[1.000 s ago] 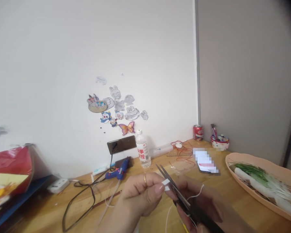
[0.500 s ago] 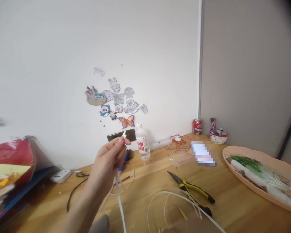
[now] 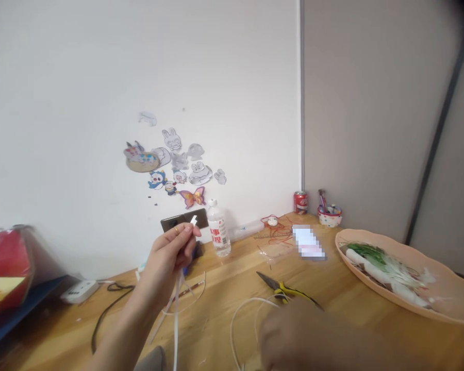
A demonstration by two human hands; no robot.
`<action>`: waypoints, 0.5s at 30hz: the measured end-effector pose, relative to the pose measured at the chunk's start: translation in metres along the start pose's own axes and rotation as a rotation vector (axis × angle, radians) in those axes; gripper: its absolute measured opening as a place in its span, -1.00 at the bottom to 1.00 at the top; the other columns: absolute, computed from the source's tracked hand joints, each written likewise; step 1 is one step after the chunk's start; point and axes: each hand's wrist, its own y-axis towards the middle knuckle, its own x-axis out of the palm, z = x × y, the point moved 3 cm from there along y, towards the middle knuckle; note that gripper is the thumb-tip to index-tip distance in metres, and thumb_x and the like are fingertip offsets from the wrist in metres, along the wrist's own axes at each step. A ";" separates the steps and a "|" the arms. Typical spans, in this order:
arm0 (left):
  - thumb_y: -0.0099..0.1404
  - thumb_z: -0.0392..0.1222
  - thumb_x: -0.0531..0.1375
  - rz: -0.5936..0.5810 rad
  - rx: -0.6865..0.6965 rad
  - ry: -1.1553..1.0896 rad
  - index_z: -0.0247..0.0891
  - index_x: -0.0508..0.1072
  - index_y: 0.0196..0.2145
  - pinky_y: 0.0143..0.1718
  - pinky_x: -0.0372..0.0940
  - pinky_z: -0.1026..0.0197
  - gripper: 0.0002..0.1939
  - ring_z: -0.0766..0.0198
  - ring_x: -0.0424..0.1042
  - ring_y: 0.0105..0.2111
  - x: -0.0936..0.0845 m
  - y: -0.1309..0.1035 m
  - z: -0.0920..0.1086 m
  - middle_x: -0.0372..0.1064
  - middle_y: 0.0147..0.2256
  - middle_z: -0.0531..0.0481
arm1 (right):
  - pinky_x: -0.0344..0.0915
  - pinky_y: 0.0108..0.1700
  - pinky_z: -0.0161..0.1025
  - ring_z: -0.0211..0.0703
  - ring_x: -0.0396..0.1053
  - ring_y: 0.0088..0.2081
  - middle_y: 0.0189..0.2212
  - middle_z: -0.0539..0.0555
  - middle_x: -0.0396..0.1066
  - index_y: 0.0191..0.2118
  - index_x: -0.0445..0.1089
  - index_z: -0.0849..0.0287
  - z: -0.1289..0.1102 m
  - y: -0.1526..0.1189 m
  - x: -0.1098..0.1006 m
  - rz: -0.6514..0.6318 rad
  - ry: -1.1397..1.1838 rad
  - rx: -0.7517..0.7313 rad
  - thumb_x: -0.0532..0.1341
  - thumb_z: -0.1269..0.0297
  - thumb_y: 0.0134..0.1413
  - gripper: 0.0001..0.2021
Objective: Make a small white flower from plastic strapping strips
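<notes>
White strip [image 3: 194, 220] pinched in left hand [image 3: 178, 245]

Its tip pokes above the thumb and fingers, just left of the frame's centre, near an upright clear bottle [image 3: 219, 234]. At lower right, the right hand [image 3: 290, 330] is blurred in front of the yellow-handled pliers [image 3: 269, 282]; whether it holds anything, I cannot tell. Pale cord [image 3: 234, 322] loops beside it on the wooden table [image 3: 220, 288].

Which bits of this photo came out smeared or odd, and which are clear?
In the head view, the right hand is heavily smeared, probably by motion; there too, the left hand and the strip it pinches look clearer; also in the head view, a pale patch shows square blocks, and the top right corner is dark.
</notes>
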 end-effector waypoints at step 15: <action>0.23 -0.09 0.06 -0.083 -0.073 0.029 -0.30 0.35 -0.43 -0.69 -0.30 0.35 -0.78 0.45 -0.27 -0.69 0.006 0.003 -0.018 -0.03 -0.71 0.22 | 0.09 -0.47 -0.36 -0.19 0.33 -0.41 -0.48 0.00 0.39 -0.54 0.50 0.14 0.072 -0.010 0.013 -0.050 0.160 0.304 0.27 0.51 -0.31 -0.86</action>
